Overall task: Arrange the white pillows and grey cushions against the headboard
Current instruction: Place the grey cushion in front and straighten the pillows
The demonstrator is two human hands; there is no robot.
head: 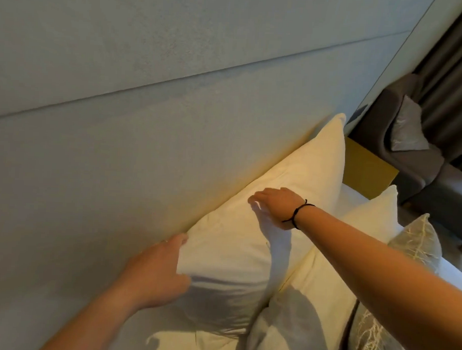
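A large white pillow [277,177] stands upright against the grey padded headboard [146,144]. My left hand [156,272] grips its near corner, thumb on the front face. My right hand [276,206], with a black cord bracelet on the wrist, rests fingers-down on the pillow's top edge near its middle. A second white pillow [326,271] leans in front of the first. Right of it stands a grey cushion [417,241] with a pale leaf pattern, partly hidden behind my right forearm. Another patterned grey cushion [368,339] shows at the lower right edge.
Past the bed's far end stands a yellow-topped bedside table [368,167]. Beyond it is a grey armchair [386,115] holding a silvery cushion [409,129], with dark curtains [451,78] behind. White bedding [453,274] shows at the right edge.
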